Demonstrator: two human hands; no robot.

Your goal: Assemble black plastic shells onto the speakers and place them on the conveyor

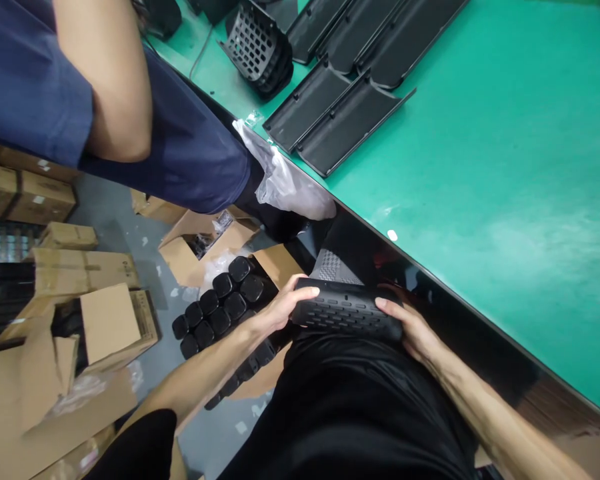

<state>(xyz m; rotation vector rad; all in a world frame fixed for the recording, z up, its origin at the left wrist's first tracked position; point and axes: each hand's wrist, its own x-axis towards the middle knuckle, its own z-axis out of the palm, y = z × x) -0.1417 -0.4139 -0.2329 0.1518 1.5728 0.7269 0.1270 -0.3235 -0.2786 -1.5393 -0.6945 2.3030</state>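
Across my lap I hold a black plastic housing (350, 308) with rows of short slots along its face. My left hand (285, 305) grips its left end, thumb on top. At the opposite end, my right hand (411, 327) is closed round it, its thumb pressed on the upper face; the fingers underneath are hidden. Beyond the housing, a grey patterned piece (334, 267) shows below the table edge. To the left, several black square-ended tubes (221, 317) stand packed in an open carton (279, 265).
On the green table (505, 200) lie several curved black panels (353, 123) and a stack of perforated black covers (255, 50). A plastic bag (290, 187) hangs at its edge. A co-worker's arm (107, 73) is at upper left. Cardboard boxes (85, 270) crowd the grey floor.
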